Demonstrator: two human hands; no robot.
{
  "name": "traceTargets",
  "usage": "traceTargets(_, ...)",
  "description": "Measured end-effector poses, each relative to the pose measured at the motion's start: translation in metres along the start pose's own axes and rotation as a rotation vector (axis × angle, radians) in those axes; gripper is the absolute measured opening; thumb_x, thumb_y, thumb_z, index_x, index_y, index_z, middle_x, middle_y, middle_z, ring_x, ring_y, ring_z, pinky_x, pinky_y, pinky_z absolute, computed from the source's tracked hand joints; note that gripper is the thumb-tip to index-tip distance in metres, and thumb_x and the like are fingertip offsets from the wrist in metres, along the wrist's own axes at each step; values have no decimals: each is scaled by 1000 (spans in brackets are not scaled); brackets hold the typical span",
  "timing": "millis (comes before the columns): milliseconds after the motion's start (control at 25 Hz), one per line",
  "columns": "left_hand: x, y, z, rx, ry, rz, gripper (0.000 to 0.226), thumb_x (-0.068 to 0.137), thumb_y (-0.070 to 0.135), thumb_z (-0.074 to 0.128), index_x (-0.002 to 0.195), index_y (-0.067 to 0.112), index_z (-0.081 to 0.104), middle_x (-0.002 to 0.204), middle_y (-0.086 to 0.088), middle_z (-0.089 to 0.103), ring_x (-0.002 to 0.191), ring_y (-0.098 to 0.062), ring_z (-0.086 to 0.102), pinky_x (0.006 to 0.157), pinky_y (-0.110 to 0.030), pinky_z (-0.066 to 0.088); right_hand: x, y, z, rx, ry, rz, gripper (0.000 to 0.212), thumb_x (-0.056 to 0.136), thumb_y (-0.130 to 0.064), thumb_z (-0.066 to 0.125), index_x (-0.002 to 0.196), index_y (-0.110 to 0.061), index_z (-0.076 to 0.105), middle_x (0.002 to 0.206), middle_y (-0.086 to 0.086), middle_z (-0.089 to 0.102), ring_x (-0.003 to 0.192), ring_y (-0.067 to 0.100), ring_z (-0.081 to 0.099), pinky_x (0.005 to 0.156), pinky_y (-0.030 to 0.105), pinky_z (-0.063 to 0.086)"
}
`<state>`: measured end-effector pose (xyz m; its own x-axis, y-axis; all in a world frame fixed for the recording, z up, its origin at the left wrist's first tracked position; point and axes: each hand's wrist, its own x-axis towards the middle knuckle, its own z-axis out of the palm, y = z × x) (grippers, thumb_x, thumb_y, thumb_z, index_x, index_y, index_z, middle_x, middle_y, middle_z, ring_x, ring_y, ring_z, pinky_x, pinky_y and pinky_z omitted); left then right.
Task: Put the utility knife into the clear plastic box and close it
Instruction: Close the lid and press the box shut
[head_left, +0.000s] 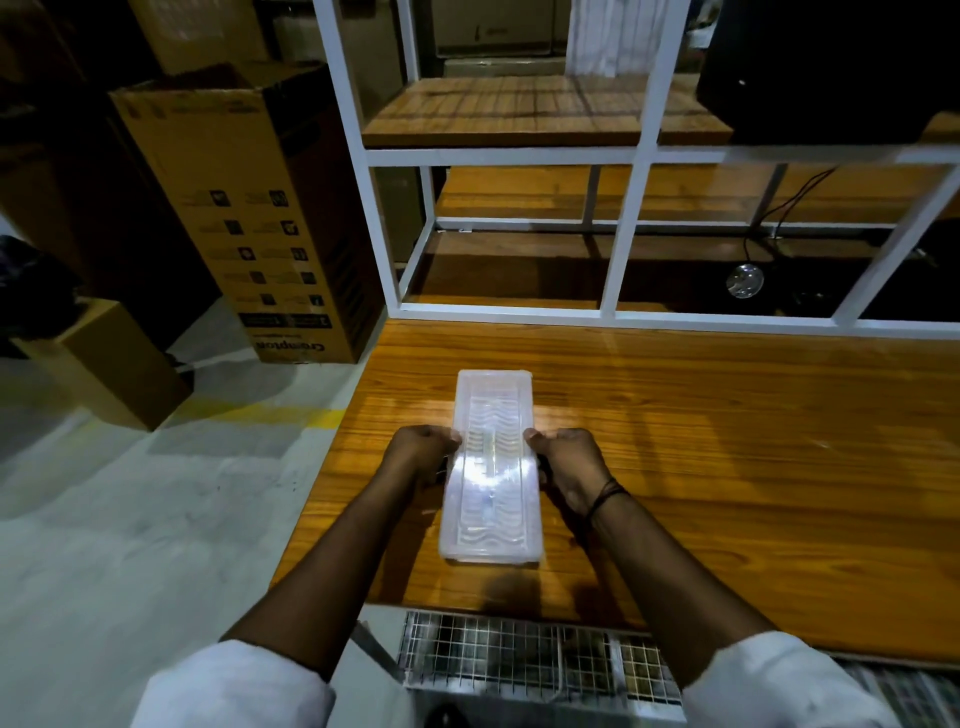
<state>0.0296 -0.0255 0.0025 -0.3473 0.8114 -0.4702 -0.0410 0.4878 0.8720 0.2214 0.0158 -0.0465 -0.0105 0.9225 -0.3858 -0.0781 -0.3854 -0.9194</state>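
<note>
Table: brown wood, shiny.
Box: clear, lid on.
Left hand: holds box at 9 o'clock.
Right hand: holds box at 3 o'clock.
Floor: grey, at 9 o'clock.

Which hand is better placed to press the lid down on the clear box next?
Neither clearly: the left hand and right hand grip opposite long sides of the clear plastic box about evenly. Probably both together.

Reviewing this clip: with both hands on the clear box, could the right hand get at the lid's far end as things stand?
Probably yes. The right hand grips the clear plastic box at its right edge, and the wooden table beyond and beside the box's far end looks bare, so nothing visible blocks sliding forward.
</note>
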Motion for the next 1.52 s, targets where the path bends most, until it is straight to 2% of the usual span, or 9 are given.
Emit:
traceTargets(160, -8, -8, -1, 19, 4, 13, 3, 92, 8, 70, 90, 7, 72, 87, -18, 71, 75, -29, 67, 63, -31, 53, -8, 6, 0, -61, 28, -28, 45, 91, -20, 73, 47, -13, 67, 50, 5, 67, 41, 21, 61, 49, 29, 48)
traceTargets(280, -12, -13, -5, 14, -6, 18, 18, 91, 11, 71, 108, 5, 73, 95, -19, 75, 82, -30, 71, 69, -35, 57, -16, 8, 0, -71, 44, -38, 29, 88, -20, 74, 60, -13, 75, 65, 10, 77, 54, 27, 71, 56, 36, 56)
traceTargets(440, -17, -17, -5, 17, 30, 86, 20, 91, 10, 72, 110, 3, 74, 93, -20, 74, 74, -27, 69, 68, -33, 57, -22, 3, 2, -79, 62, -41, 16, 87, -16, 75, 72, -14, 77, 80, 14, 81, 77, 39, 78, 71, 51, 63)
traceTargets(640, -16, -21, -7, 7, 2, 92, 14, 91, 11, 71, 104, 9, 74, 91, -18, 76, 80, -30, 73, 79, -43, 61, -29, 3, 2, -69, 72, -43, 10, 87, -17, 76, 79, -12, 79, 81, 17, 81, 83, 46, 76, 71, 58, 62)
traceTargets(840, -12, -22, -10, 13, -73, 54, 15, 95, 11, 66, 81, 13, 70, 52, -2, 68, 44, -15, 63, 47, -22, 52, -33, 12, 8, -108, 106, -54, 27, 86, -37, 73, 94, -12, 78, 85, 15, 81, 80, 48, 76, 71, 65, 61)
traceTargets(960, -12, -25, -8, 50, -130, 27, 25, 100, 19, 59, 77, 14, 67, 37, 3, 56, 29, -10, 49, 37, -17, 36, -34, 16, 13, -126, 130, -61, 35, 87, -43, 68, 92, -10, 78, 87, 12, 81, 82, 41, 77, 77, 63, 62)
traceTargets(1240, -1, -19, -11, 107, -190, 26, 19, 99, 12, 58, 87, 7, 72, 62, -8, 70, 39, -14, 64, 37, -20, 45, -36, 10, 20, -101, 177, -42, 30, 94, -30, 67, 77, -10, 82, 77, 12, 81, 71, 35, 77, 71, 50, 62)
traceTargets(1400, 3, -18, -18, 193, -214, 62, 20, 99, 8, 54, 100, 3, 73, 71, -14, 69, 46, -22, 60, 42, -20, 43, -36, 9, 23, -123, 174, -47, 31, 98, -24, 65, 79, -3, 79, 60, 3, 73, 48, 18, 64, 49, 24, 47)
traceTargets(1520, 1, -14, -23, 126, -261, 14, 19, 97, 2, 54, 93, 1, 72, 68, -16, 71, 42, -23, 65, 38, -23, 46, -38, 8, 23, -81, 171, -21, 29, 99, -19, 63, 85, 3, 77, 50, -1, 68, 34, 8, 57, 36, 15, 37)
